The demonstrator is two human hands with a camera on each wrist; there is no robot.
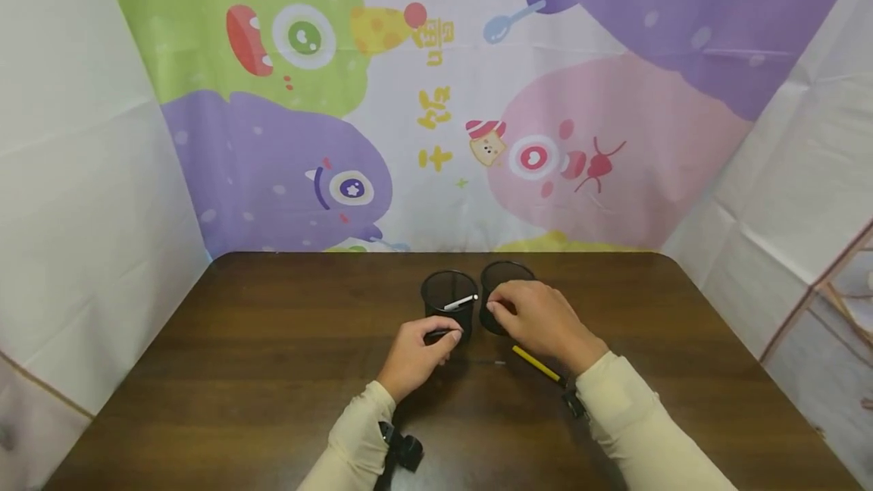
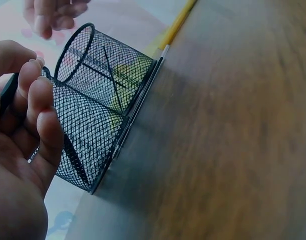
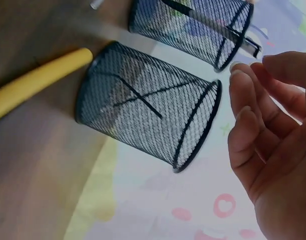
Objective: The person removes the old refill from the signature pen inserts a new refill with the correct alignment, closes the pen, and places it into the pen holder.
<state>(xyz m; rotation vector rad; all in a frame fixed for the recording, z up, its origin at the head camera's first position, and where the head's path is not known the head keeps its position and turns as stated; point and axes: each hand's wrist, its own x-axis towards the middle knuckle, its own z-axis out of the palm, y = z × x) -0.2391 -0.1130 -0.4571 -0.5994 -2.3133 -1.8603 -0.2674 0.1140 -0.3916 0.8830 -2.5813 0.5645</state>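
At the front of the left black mesh pen cup (image 1: 446, 286), my left hand (image 1: 417, 354) grips a dark, pen-like stick (image 2: 9, 94), mostly hidden by the fingers. A pen with a white barrel (image 1: 460, 301) leans inside that cup, its end sticking out over the rim. My right hand (image 1: 542, 317) hovers at the rim of the right mesh pen cup (image 3: 147, 105), fingers loosely bent with nothing visible between them. Thin dark sticks (image 3: 140, 97) show crossed through this cup's mesh.
On the brown table (image 1: 273, 370), a yellow stick-shaped pen (image 1: 535, 362) lies near my right wrist. A thin dark rod with a pale tip (image 1: 500, 362) lies before the cups. A patterned cloth (image 1: 436, 211) hangs behind the table.
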